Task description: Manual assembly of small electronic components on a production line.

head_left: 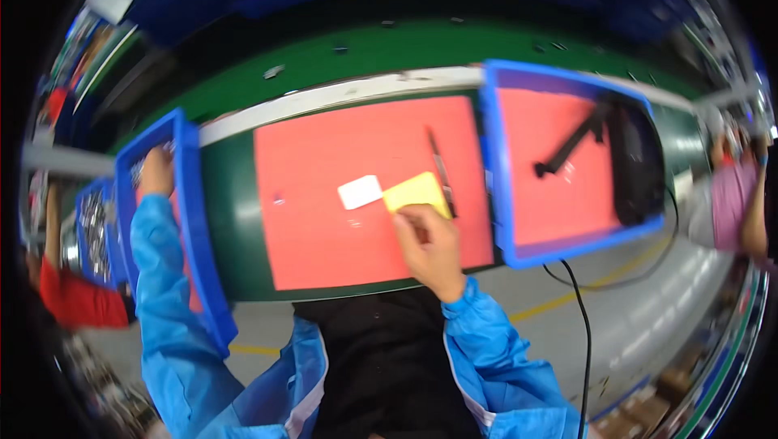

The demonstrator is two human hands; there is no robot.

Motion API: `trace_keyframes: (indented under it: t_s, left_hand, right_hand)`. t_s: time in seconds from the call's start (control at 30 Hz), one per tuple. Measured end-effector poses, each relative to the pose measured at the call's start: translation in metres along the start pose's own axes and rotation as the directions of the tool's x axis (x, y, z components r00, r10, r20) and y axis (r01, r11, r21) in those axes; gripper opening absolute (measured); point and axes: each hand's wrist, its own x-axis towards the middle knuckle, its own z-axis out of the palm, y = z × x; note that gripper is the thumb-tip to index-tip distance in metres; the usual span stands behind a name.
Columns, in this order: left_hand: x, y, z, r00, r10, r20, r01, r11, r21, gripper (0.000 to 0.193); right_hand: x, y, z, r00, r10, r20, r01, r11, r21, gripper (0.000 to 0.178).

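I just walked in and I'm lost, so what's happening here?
The person's right hand is at the near edge of a flat yellow piece on a red rectangular mat; whether it grips is unclear. A white rectangular card lies just left, and a slim dark stick-shaped tool just right. The left hand is inside a blue plastic bin; what it touches is too blurred to tell.
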Motion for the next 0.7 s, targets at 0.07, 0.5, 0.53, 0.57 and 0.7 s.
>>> trace_keyframes:
  t_s: [0.07, 0.5, 0.53, 0.57, 0.7]
  left_hand:
    - [0.0, 0.037, -0.014, 0.994, -0.103, -0.023, 0.105, 0.987, 0.123, 0.04]
    - [-0.065, 0.405, -0.111, 0.765, 0.638, -0.087, -0.571, 0.608, -0.552, 0.019]
    - [-0.068, 0.441, -0.101, 0.671, 0.732, -0.115, -0.672, 0.535, -0.512, 0.02]
    - [-0.072, 0.481, -0.095, 0.577, 0.803, -0.148, -0.767, 0.472, -0.435, 0.021]
    - [-0.061, 0.576, -0.05, 0.371, 0.919, -0.131, -0.893, 0.392, 0.221, 0.016]
  right_hand:
    - [-0.001, -0.002, -0.006, 0.998, 0.05, -0.044, -0.05, 0.999, -0.003, 0.01]
    - [-0.003, 0.011, -0.018, 0.987, -0.153, -0.042, 0.155, 0.987, 0.05, 0.01]
    - [-0.003, 0.012, -0.017, 0.985, -0.167, -0.032, 0.168, 0.985, 0.041, 0.01]
    - [-0.003, 0.012, -0.018, 0.985, -0.168, -0.031, 0.17, 0.984, 0.048, 0.01]
    - [-0.002, 0.007, -0.01, 0.976, -0.218, -0.008, 0.218, 0.974, 0.058, 0.016]
